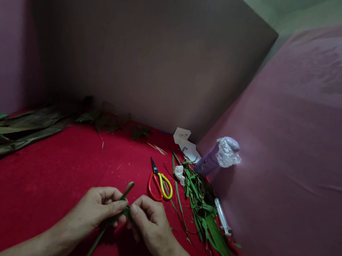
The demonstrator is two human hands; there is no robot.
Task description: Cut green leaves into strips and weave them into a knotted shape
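My left hand (99,208) pinches a narrow green leaf strip (128,189) between thumb and fingers. A small loop of the strip stands up above the thumb, and a long tail hangs down below the hand. Close against it, my right hand (150,223) is closed on the same strip, thumb against fingers. The folded part between the hands is mostly hidden by my fingers. Just beyond my right hand lie scissors (158,182) with one red and one yellow handle, their blades pointing away from me.
Cut green leaf strips (198,199) are heaped at the right, beside a syringe (223,216) and crumpled white tissue (179,173). A purple container (208,161) topped with clear plastic leans behind them. White cards (187,146) and thin sticks (157,148) lie farther back. Large dry leaves (21,128) cover the left.
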